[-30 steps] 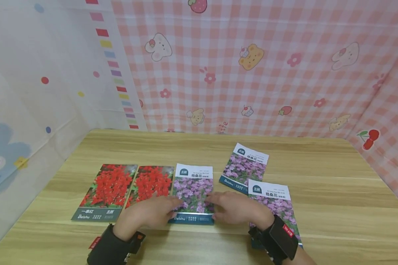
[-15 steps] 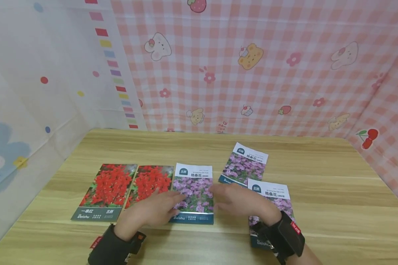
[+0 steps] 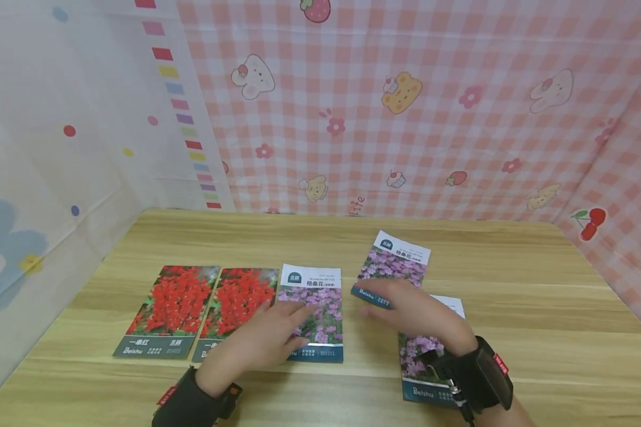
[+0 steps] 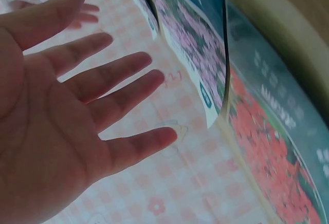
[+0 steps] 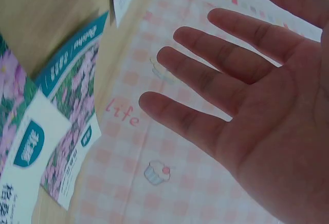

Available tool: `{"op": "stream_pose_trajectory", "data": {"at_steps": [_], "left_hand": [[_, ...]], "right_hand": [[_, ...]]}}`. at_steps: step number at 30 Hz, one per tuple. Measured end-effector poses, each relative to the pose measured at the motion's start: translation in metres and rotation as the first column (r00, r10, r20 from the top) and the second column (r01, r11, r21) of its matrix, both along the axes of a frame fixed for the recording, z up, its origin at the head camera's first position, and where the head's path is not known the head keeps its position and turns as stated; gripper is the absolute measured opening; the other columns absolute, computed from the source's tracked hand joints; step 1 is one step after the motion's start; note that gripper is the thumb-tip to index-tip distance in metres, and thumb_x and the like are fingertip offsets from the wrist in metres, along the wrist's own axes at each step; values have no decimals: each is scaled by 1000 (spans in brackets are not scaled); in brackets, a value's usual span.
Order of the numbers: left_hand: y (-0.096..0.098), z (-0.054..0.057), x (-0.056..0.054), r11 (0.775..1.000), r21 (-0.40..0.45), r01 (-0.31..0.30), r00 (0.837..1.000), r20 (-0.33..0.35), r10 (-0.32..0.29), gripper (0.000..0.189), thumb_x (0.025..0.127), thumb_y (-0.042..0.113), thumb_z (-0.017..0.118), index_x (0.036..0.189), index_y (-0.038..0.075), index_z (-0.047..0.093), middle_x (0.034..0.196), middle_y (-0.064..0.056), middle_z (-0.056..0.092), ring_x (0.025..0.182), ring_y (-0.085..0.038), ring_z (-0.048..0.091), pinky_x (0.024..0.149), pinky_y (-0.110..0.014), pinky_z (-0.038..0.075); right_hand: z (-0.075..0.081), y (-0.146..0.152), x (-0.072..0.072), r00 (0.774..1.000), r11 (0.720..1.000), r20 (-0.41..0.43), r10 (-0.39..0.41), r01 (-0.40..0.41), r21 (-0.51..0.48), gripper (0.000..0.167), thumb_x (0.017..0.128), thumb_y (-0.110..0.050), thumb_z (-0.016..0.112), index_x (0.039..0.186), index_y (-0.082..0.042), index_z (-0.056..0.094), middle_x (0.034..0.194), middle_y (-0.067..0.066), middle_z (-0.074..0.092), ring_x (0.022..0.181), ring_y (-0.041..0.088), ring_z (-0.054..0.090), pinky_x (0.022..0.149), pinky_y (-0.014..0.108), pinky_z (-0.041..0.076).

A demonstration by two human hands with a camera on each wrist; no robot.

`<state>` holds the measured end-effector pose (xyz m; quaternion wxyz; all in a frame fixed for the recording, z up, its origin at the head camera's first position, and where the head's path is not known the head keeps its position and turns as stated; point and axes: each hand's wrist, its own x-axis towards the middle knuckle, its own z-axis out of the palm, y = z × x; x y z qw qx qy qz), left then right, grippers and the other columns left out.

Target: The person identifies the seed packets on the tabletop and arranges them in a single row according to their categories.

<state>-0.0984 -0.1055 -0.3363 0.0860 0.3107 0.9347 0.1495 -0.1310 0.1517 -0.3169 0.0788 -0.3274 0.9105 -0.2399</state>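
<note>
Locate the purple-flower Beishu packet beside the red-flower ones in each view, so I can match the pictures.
Head: purple-flower packet below centre, partly hidden by the left hand.
Left wrist: near the top, right of centre, next to a red-flower packet.
Right wrist: left of centre, cut off by the top edge.
Shared landmark: pink checked cloth.

Wood-grain bench [image 3: 523,296], two red-flower packets [image 3: 173,302] lying side by side, three purple-flower packets [image 3: 327,314] lying to their right
</note>
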Motion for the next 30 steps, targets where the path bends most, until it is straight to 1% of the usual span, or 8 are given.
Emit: {"op": "stream_pose_trajectory", "data": {"at_steps": [4, 9, 11, 14, 17, 21, 25, 30], "left_hand": [[7, -1, 3, 1000, 2, 25, 998, -58, -24, 53, 89, 27, 60, 135, 8, 44, 133, -16, 46, 122, -34, 40, 98, -61, 27], [16, -2, 11, 998, -14, 57, 990, -131, -58, 51, 88, 29, 60, 133, 9, 46, 129, -13, 49, 120, -32, 43, 96, -62, 28], [20, -1, 14, 998, -33, 60, 989, -133, -64, 51, 88, 30, 59, 133, 10, 46, 131, -14, 48, 121, -33, 42, 97, -62, 27], [26, 2, 18, 996, -63, 66, 991, -114, -73, 50, 89, 31, 58, 134, 14, 46, 134, -12, 46, 123, -31, 40, 98, -60, 27], [33, 4, 21, 992, -89, 91, 988, -114, -101, 50, 89, 32, 58, 135, 16, 45, 134, -10, 45, 125, -30, 39, 98, -59, 28], [40, 2, 23, 986, -116, 120, 982, -133, -135, 51, 89, 34, 57, 136, 17, 45, 136, -8, 44, 125, -30, 38, 98, -60, 27], [46, 0, 25, 981, -142, 132, 978, -144, -153, 51, 90, 36, 55, 137, 18, 43, 137, -8, 43, 126, -29, 37, 98, -60, 27], [51, -2, 24, 980, -138, 145, 974, -155, -166, 50, 90, 35, 56, 136, 18, 44, 136, -7, 44, 126, -26, 38, 99, -58, 28]], "right_hand": [[3, 11, -3, 999, 999, -12, -44, 43, -22, 41, 91, -18, 57, 127, 1, 50, 124, 16, 54, 114, 32, 50, 94, 47, 40], [4, 24, -7, 996, 996, -39, -86, 84, -41, 40, 90, -16, 57, 126, 2, 51, 123, 17, 55, 114, 33, 49, 93, 49, 40], [5, 29, -8, 993, 993, -45, -109, 107, -44, 40, 90, -17, 58, 126, 1, 52, 123, 18, 54, 114, 35, 50, 92, 50, 40], [7, 35, -9, 990, 990, -43, -135, 133, -50, 41, 90, -18, 57, 127, 1, 51, 122, 19, 54, 112, 36, 51, 91, 51, 41], [10, 41, -10, 988, 987, -30, -149, 147, -63, 42, 91, -19, 57, 126, 2, 50, 121, 21, 55, 110, 38, 52, 88, 51, 43], [12, 48, -12, 984, 982, -7, -180, 180, -64, 43, 92, -22, 55, 126, 4, 50, 121, 23, 54, 109, 39, 51, 88, 53, 42], [12, 52, -13, 974, 973, 16, -225, 226, -53, 44, 92, -24, 55, 126, 4, 50, 121, 23, 54, 110, 39, 50, 89, 54, 41], [13, 57, -14, 969, 967, 13, -247, 247, -54, 41, 92, -19, 54, 124, 6, 51, 119, 24, 55, 108, 39, 51, 87, 54, 42]]}}
